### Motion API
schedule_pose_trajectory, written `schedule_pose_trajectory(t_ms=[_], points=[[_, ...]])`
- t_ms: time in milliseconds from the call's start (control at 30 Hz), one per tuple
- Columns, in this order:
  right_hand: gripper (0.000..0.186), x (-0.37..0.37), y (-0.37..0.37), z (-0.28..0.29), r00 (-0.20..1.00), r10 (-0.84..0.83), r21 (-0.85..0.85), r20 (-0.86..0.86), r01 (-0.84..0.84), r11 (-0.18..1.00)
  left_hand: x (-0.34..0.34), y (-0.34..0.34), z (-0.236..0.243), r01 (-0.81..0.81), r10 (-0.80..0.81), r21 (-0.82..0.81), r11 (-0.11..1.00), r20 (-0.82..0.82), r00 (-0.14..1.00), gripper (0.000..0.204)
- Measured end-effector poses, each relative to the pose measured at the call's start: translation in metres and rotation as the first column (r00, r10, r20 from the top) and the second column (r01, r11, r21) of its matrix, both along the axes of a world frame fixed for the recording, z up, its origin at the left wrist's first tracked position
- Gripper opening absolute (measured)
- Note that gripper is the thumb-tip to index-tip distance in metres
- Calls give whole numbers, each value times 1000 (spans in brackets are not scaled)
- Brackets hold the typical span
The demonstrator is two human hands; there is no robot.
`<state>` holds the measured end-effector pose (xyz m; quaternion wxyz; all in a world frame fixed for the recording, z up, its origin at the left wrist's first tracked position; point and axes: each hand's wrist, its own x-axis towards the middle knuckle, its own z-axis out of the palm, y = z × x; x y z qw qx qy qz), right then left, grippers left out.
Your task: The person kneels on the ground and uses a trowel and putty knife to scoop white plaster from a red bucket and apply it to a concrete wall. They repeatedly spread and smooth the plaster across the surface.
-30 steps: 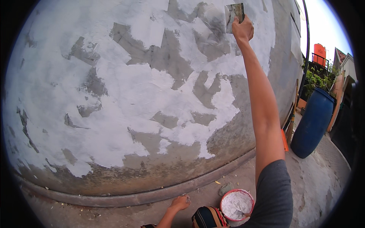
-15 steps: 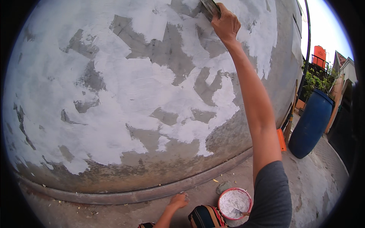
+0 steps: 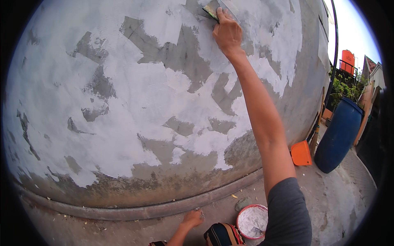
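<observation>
My right hand (image 3: 229,35) is raised high on the wall (image 3: 172,53) and grips a putty knife (image 3: 213,9). The knife's wide flat blade lies against the surface near the upper edge of the view. White putty (image 3: 135,94) covers the wall in rough patches, with bare grey cement between them. My left hand (image 3: 193,218) hangs low by my knee, its fingers curled in, and no tool shows in it. Right of my knee stands a red-rimmed bucket (image 3: 251,221) of white putty, with a second spreading tool (image 3: 257,230) resting in it; my right sleeve partly covers the bucket.
A concrete ledge (image 3: 147,212) runs along the wall's foot. Beside the bucket lies a grey stone (image 3: 243,203). To the right are an orange dustpan (image 3: 301,153), a broom (image 3: 315,139) against the wall and a tall blue barrel (image 3: 340,135) with plants behind it.
My right hand has moved left along the wall with the putty knife, and more of its blade shows. My right arm has shifted left, uncovering more of the dustpan. The left hand stays low.
</observation>
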<state>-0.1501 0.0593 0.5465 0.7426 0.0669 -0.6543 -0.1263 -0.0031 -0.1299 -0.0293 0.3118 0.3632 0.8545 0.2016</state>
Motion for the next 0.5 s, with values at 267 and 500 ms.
schedule_pose_trajectory(t_ms=[267, 500], points=[[18, 62, -1, -15, 962, 205, -38, 179, -201, 979, 9, -7, -24, 53, -55, -44, 998, -51, 997, 48], [21, 63, 39, 39, 996, 75, -481, -50, -90, 872, 3, -7, -9, 42, -45, -53, 998, -48, 998, 49]])
